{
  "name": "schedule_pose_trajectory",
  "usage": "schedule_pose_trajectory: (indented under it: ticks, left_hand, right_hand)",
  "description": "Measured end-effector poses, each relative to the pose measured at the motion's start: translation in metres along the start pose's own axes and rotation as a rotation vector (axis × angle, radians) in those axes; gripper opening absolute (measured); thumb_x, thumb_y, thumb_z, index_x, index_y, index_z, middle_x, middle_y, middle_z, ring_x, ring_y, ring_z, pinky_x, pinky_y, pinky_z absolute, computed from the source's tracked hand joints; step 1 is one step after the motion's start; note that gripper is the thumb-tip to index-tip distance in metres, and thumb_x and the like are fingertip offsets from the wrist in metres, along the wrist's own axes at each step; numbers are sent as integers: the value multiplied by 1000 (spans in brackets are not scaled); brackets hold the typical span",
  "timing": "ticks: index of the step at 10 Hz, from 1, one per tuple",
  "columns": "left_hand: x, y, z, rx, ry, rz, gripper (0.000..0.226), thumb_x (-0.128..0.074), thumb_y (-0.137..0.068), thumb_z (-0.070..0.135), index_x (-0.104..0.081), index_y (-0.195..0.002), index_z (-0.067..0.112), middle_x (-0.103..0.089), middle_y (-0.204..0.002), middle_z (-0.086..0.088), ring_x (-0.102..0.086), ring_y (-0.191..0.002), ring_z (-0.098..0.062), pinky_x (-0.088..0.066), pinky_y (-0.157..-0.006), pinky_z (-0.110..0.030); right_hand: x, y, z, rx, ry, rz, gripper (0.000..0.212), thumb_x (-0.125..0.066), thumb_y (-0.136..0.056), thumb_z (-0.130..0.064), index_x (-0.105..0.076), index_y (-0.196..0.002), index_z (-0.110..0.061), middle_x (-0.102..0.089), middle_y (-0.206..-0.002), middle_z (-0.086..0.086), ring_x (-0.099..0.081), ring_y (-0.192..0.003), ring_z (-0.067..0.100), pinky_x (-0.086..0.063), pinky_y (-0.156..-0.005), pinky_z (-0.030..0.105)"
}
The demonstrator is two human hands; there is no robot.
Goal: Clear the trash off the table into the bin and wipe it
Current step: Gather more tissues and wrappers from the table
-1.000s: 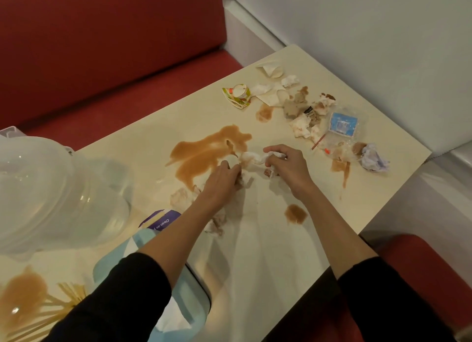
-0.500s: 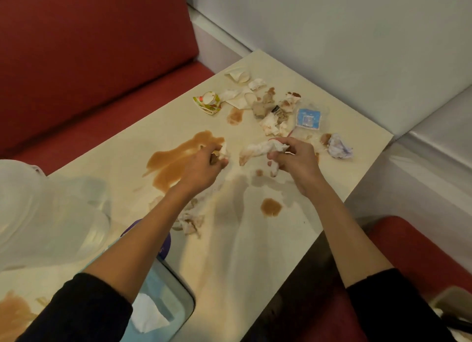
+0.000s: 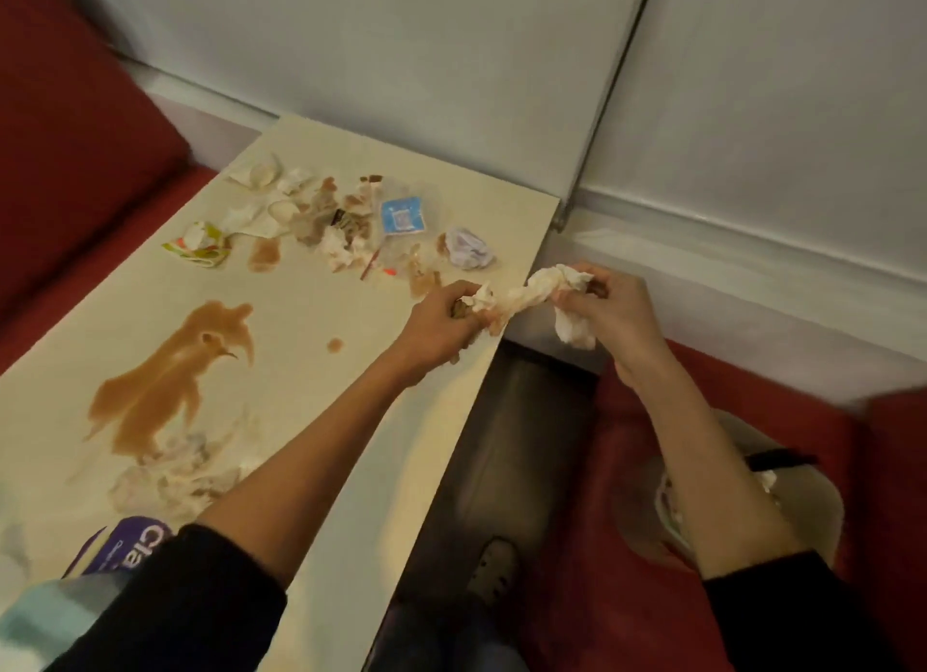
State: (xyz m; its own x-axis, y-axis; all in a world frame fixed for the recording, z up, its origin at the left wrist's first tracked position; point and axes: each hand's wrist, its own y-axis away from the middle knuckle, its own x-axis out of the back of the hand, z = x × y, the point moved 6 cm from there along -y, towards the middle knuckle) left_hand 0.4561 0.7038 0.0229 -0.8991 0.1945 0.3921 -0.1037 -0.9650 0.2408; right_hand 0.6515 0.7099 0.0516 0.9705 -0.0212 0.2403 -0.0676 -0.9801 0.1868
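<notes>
Both hands hold a twisted, brown-stained white tissue point(image 3: 526, 292) over the table's right edge. My left hand point(image 3: 441, 323) grips its left end above the cream table point(image 3: 351, 420). My right hand point(image 3: 609, 310) grips the right end past the edge, a loose flap hanging below the fingers. A beige bin point(image 3: 742, 511) with trash inside stands on the red seat under my right forearm. Crumpled napkins and wrappers point(image 3: 331, 225) litter the table's far end. A large brown spill point(image 3: 165, 380) spreads at the left, with soggy tissue point(image 3: 170, 476) beside it.
A blue square packet point(image 3: 403, 216) and a crumpled pale wrapper point(image 3: 469, 248) lie near the far right corner. A small brown drop point(image 3: 334, 344) sits mid-table. A purple-and-teal wipes pack point(image 3: 120, 561) is at the near left. Red seats flank the table; a white wall is behind.
Both hands have carried the tissue rightward off the middle of the table to its right edge. The view has swung right, bringing the bin into sight.
</notes>
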Motion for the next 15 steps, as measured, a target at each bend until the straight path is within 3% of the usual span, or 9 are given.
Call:
schedule_pose_trajectory:
  ticks: [3,5,6,7,8,10,11,13,15]
  left_hand:
    - [-205,-22,53,-79,-180,-393,33,-61,-93,34,-63,-115,10,-65,-91,-10,-60,-81,-25,-44,-68,-30]
    - [-327,0,59,-46,-233,-582,35,-57,-95,27,-48,-126,13,-62,-105,-5,-61,-99,-25,-47,-82,-35]
    - [-371,12,43,20,-232,-629,40,-56,-96,20,-43,-133,13,-58,-114,-7,-58,-107,-26,-41,-79,-25]
    - [-406,21,22,129,-289,-737,48,-56,-95,29,-38,-137,17,-55,-116,-15,-57,-107,-35,-47,-82,-35]
    - [-423,28,6,198,-422,-807,70,-60,-92,36,-23,-150,24,-26,-149,-17,-36,-133,-39,-35,-107,-46]
    - [-447,32,-8,-22,-695,-817,66,-50,-96,6,-15,-151,7,-19,-149,-22,-34,-130,-41,-33,-107,-37]
    - [-451,28,-15,-185,-818,-771,49,-42,-95,-6,-24,-140,-2,-28,-137,-23,-36,-106,-32,-38,-102,-37]
    - [-454,26,-14,-310,-963,-700,45,-47,-97,3,-31,-139,3,-26,-140,-20,-51,-111,-33,-49,-92,-37]
    - [-440,19,5,-404,-1032,-613,32,-48,-98,28,-53,-126,14,-41,-125,-10,-52,-109,-29,-43,-95,-43]
  right_hand:
    - [185,53,86,-17,197,374,33,-76,-75,-5,-66,-80,-36,-66,-75,-16,-61,-69,1,-51,-71,29]
    - [261,97,162,-274,351,374,27,-76,-72,-6,-69,-88,-27,-70,-81,-4,-67,-81,17,-52,-75,32]
    - [271,114,196,-359,369,354,35,-76,-72,-4,-69,-104,-17,-68,-89,-2,-62,-83,14,-44,-65,19]
    - [272,120,226,-407,369,357,37,-73,-75,-5,-67,-110,-16,-65,-98,0,-60,-88,14,-38,-69,22]
    - [267,117,255,-444,447,328,33,-68,-80,-5,-65,-113,-13,-64,-102,4,-61,-95,22,-37,-71,22]
    - [253,106,300,-482,652,191,38,-56,-89,-2,-59,-127,-6,-57,-120,19,-54,-110,33,-43,-93,32]
    - [248,106,311,-519,720,117,44,-52,-93,-4,-46,-136,-9,-50,-125,17,-55,-107,33,-46,-83,34]
    - [245,102,308,-529,789,1,32,-43,-93,5,-52,-123,-5,-58,-105,13,-57,-77,21,-42,-59,26]
    - [259,93,278,-576,902,-81,35,-49,-92,3,-56,-125,-6,-54,-121,16,-58,-103,33,-52,-87,40]
